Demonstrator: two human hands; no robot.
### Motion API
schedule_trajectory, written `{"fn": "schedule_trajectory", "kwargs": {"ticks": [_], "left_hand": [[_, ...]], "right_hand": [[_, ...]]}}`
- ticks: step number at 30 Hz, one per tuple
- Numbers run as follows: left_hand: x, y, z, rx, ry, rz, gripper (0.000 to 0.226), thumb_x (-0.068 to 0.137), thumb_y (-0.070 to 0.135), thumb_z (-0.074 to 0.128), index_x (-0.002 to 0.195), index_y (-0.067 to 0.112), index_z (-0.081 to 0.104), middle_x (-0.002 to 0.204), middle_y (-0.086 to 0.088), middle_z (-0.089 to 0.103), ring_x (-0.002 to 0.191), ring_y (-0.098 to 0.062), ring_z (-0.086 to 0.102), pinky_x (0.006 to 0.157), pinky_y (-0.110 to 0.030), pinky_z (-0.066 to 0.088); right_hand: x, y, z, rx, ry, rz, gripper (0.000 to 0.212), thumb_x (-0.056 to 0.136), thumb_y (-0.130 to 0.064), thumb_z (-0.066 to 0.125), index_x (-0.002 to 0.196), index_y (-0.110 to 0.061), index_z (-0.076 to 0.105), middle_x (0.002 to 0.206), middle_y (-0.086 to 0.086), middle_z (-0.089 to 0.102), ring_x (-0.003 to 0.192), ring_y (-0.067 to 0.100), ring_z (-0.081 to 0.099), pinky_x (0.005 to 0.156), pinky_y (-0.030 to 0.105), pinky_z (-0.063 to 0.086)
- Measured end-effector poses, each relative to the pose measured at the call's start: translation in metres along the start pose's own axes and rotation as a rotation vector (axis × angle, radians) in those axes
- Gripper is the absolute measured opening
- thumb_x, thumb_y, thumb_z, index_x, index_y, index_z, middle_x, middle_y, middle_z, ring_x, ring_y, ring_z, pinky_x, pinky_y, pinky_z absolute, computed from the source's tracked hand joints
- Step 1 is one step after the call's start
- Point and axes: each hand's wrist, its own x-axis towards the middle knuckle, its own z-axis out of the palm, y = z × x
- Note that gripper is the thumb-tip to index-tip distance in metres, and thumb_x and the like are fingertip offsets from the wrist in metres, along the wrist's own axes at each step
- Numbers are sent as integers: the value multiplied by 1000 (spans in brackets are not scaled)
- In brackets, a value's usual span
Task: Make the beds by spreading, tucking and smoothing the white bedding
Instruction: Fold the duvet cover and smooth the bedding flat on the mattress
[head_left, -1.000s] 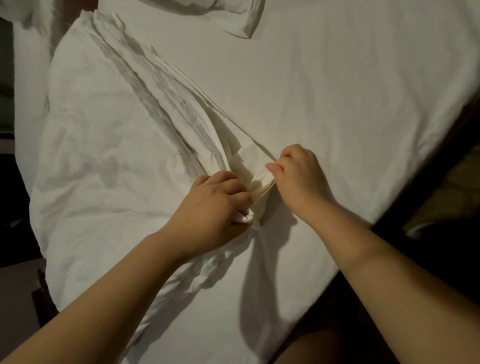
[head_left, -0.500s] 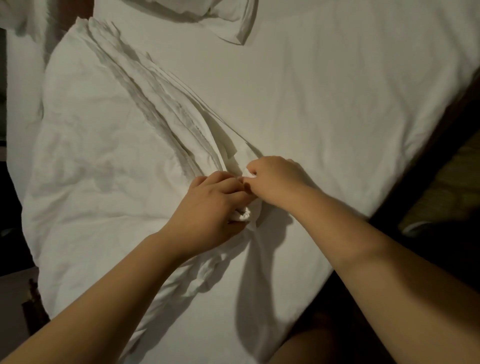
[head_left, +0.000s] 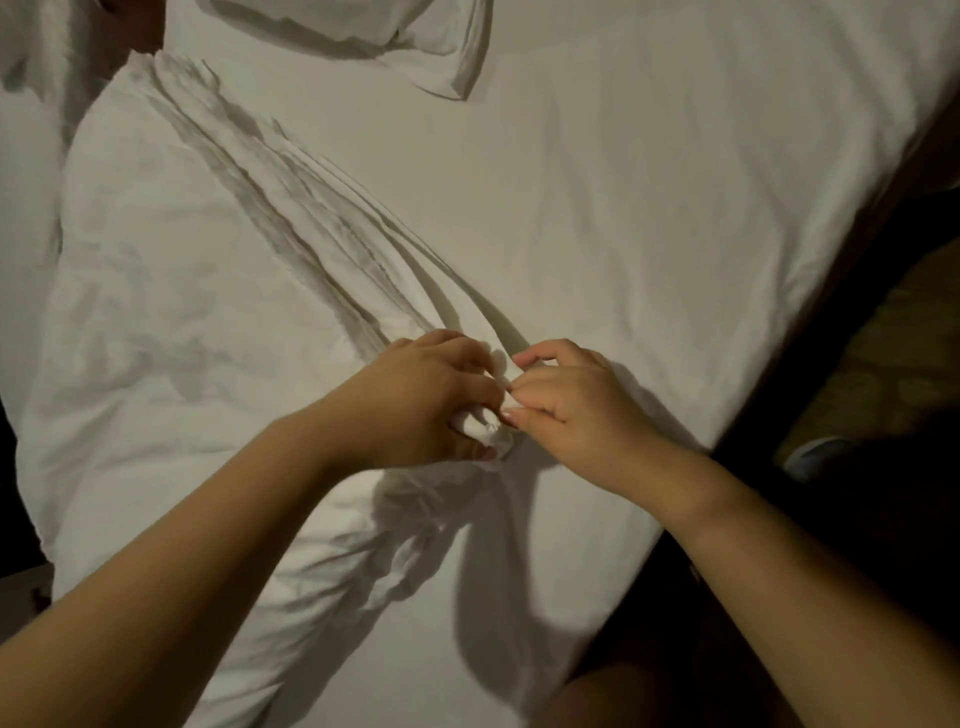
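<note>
progress: early to middle, as i judge it; the base is laid but the top layer is not yet spread.
done: your bottom sheet (head_left: 649, 208) lies flat over the mattress with only faint creases, and reaches the bed's right edge.
left to do: the pleated bedding (head_left: 208, 312) needs opening across the bed, then tucking and smoothing; the pillow (head_left: 363, 31) sits askew at the far end.
hands: together, touching. your left hand (head_left: 431, 395) has its fingers curled round the gathered end of the pleats, holding a wad of cloth. your right hand (head_left: 576, 410) pinches a layer at the same spot between thumb and fingertips.
where the bedding is: on the left half of the bed, its folds running diagonally from the far left corner down to your hands at mid-bed.
material: thin white woven cloth, matte, soft and limp, finely wrinkled.
shape: narrow accordion folds stacked along one edge, fanning out wide and rumpled to the left, puckered below your left hand.
surroundings: a dark bed frame (head_left: 831, 322) borders the right side.
</note>
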Motion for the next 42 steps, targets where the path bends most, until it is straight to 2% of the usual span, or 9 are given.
{"fn": "schedule_trajectory", "kwargs": {"ticks": [3, 6, 13, 19, 24, 28, 31, 36, 42], "left_hand": [[4, -8, -17, 10, -221, -23, 70, 64, 82, 25, 113, 45, 58, 122, 11, 47, 120, -10, 37, 98, -34, 37], [18, -23, -32, -346, -275, -155, 41, 87, 65, 39, 103, 35, 61, 101, 4, 59, 89, -7, 56, 80, -25, 47], [73, -53, -39, 380, -437, -206, 28, 98, 33, 41, 117, 38, 62, 114, 11, 62, 97, -11, 48, 88, -29, 31], [87, -73, -43, 593, -580, -302, 27, 98, 20, 42, 118, 13, 59, 118, -8, 60, 94, -22, 53, 83, -30, 40], [70, -106, -42, 553, -333, -480, 32, 99, 22, 34, 119, 14, 57, 119, -10, 61, 110, -28, 56, 91, -35, 42], [54, -120, -43, 354, -109, -469, 32, 93, 12, 42, 111, 21, 67, 116, -11, 64, 106, -31, 57, 88, -35, 45], [43, -121, -42, 298, -79, -451, 33, 92, 8, 45, 113, 19, 68, 119, -12, 63, 109, -32, 55, 89, -32, 42], [61, -102, -43, 210, -192, -332, 32, 97, 28, 47, 126, 22, 58, 126, -8, 59, 112, -28, 54, 95, -34, 42], [54, -54, -33, -198, -523, -33, 79, 64, 73, 55, 132, 35, 45, 128, 6, 52, 114, -14, 51, 102, -32, 39]], "right_hand": [[-3, -1, 1, 11, -16, 71, 38, 83, -36, 53, 54, -34, 28, 67, -27, 36, 109, 17, 54, 87, 34, 38], [-6, 4, 3, 14, -20, 139, 36, 82, -50, 46, 53, -35, 31, 76, -18, 44, 103, 16, 54, 88, 36, 41], [-6, 9, 6, 59, -42, 275, 37, 83, -52, 39, 53, -31, 35, 60, -7, 41, 67, 20, 47, 65, 44, 45], [-5, 1, 12, 257, 41, 271, 53, 92, -14, 59, 53, -30, 27, 57, -18, 47, 54, 2, 41, 54, 14, 30], [-5, -1, 15, 357, 22, 321, 40, 93, -10, 57, 55, -13, 43, 55, -9, 45, 56, 6, 45, 65, 35, 48], [-3, 4, 4, 240, -37, 368, 38, 91, -13, 61, 61, 3, 45, 60, 17, 43, 56, 9, 37, 59, 30, 31], [-4, 6, -2, 159, -117, 473, 38, 95, -23, 57, 65, -5, 44, 60, 5, 34, 51, 9, 34, 49, 15, 30], [-14, -3, 2, 245, 43, 549, 33, 94, -37, 56, 126, -31, 54, 107, -13, 60, 90, 4, 58, 70, 5, 37], [-29, -5, 12, 28, 5, 413, 29, 86, -43, 60, 113, -33, 57, 109, -13, 58, 98, 12, 56, 76, 20, 45]]}}
